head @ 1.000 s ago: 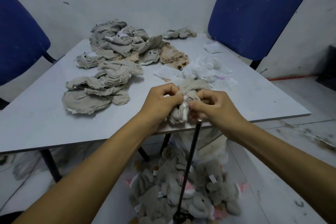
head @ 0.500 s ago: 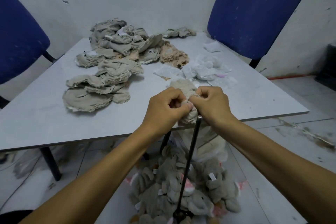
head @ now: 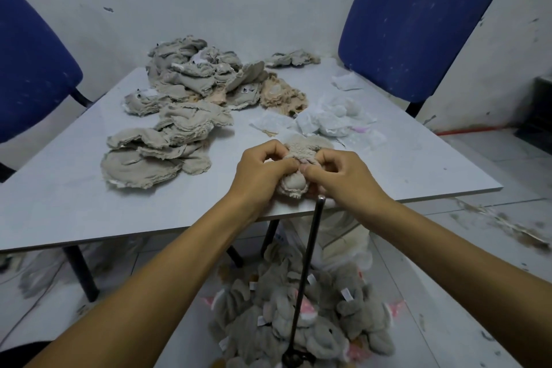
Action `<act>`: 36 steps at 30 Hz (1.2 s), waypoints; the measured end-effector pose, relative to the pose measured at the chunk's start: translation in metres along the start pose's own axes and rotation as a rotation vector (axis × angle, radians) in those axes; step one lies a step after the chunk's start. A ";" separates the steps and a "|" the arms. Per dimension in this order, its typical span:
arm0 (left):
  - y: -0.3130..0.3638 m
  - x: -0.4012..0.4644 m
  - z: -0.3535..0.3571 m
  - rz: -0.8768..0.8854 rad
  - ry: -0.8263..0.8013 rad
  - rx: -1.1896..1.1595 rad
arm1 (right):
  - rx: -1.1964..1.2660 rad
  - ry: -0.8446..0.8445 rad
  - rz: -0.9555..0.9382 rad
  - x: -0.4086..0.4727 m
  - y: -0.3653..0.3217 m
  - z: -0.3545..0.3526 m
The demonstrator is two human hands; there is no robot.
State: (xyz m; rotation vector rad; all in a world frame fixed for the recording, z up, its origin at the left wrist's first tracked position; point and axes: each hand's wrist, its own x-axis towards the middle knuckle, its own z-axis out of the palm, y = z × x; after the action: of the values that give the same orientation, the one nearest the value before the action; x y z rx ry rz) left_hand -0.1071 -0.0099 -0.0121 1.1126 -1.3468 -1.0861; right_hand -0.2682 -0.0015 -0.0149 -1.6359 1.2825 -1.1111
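Flanking the gripped plush skin [head: 294, 184]: fabric pile [head: 155, 155] left, black rod [head: 310, 248] just below.

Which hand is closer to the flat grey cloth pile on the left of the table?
Left. The left hand holds the grey plush piece just right of the flat grey cloth pile. The right hand holds that piece's other side, farther from the pile.

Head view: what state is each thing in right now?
Plush piece: bunched, pinched between both grips
Left grip: curled on the piece
Right grip: curled on the piece
Metal rod: standing, leaning slightly
Grey skins: flat, heaped on table
Floor toys: stuffed, piled
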 end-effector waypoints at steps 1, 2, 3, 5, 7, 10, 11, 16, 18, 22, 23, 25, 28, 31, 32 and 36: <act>0.000 -0.001 -0.002 -0.020 -0.063 -0.049 | -0.051 0.057 0.003 0.001 0.001 0.002; 0.000 -0.003 -0.005 -0.023 -0.133 -0.056 | -0.088 0.112 0.005 0.002 0.002 0.003; -0.001 -0.004 -0.007 0.000 -0.194 -0.007 | -0.112 0.165 0.000 0.004 0.003 0.004; -0.003 -0.010 -0.010 0.056 -0.291 0.118 | -0.139 0.247 0.004 0.006 0.003 0.007; -0.004 -0.012 -0.008 0.075 -0.284 0.202 | -0.112 0.267 0.075 0.011 0.002 0.011; 0.000 -0.011 -0.009 0.034 -0.172 0.103 | 0.132 0.101 0.188 0.015 -0.003 0.009; 0.001 -0.009 -0.012 0.001 -0.144 0.018 | 0.267 0.005 0.201 0.016 -0.004 0.005; 0.003 -0.003 -0.007 -0.077 0.006 -0.051 | 0.217 -0.236 0.057 0.004 0.001 -0.003; 0.002 -0.003 -0.003 -0.087 0.032 -0.021 | 0.104 -0.116 0.010 0.002 0.004 0.000; 0.005 -0.002 -0.014 -0.127 -0.157 -0.226 | 0.156 -0.040 0.052 0.007 0.001 0.000; 0.004 -0.003 -0.017 -0.116 -0.173 -0.243 | 0.119 -0.017 0.051 0.007 0.001 0.001; 0.000 -0.009 -0.017 -0.035 -0.141 -0.135 | -0.016 0.070 0.028 0.007 0.001 0.007; -0.006 -0.020 -0.002 0.118 -0.082 0.163 | -0.212 0.235 -0.004 0.008 0.003 0.015; -0.004 -0.022 0.003 0.137 -0.032 0.199 | -0.121 0.200 0.044 0.009 0.003 0.015; -0.001 -0.022 0.001 0.159 -0.031 0.223 | -0.058 0.173 0.066 0.010 0.001 0.013; 0.002 -0.019 -0.020 0.360 -0.103 0.664 | 0.025 0.086 0.058 0.010 -0.003 0.007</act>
State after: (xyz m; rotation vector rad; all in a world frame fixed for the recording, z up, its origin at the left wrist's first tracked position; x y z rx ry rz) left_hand -0.0865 0.0083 -0.0125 1.2150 -1.9769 -0.4355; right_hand -0.2594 -0.0104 -0.0129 -1.5378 1.3572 -1.1685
